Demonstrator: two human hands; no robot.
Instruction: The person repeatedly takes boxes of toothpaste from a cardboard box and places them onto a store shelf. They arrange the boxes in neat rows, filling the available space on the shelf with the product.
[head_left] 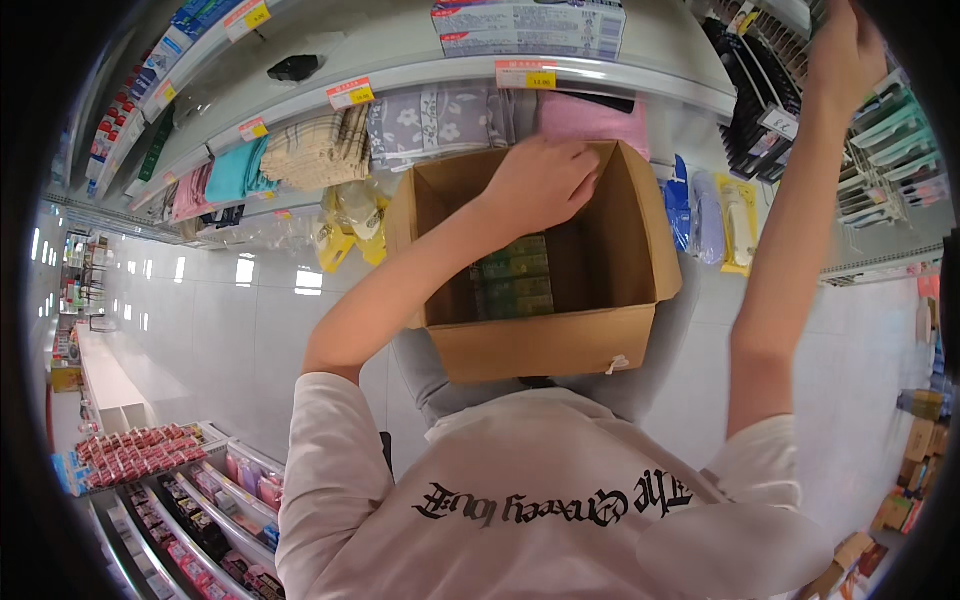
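An open cardboard box [540,345] rests on my lap with its flaps folded out. Several small green packs [515,280] are stacked inside it, toward its left. My left hand [548,180] hangs over the far part of the box, fingers curled inward; anything within them is hidden. Raised high at the far right, my right hand [845,60] is beside the black hanging goods [755,90] on the rack. Its fingers are partly cut off by the picture's upper edge, so their grip does not show.
Beyond the box runs a shelf with a price-tagged edge [430,80], carrying purple-and-white cartons [530,30]. Folded cloths [435,125] lie below it. Blue, lilac and yellow packs [710,215] hang right of the box. A low display rack [190,490] stands behind at left.
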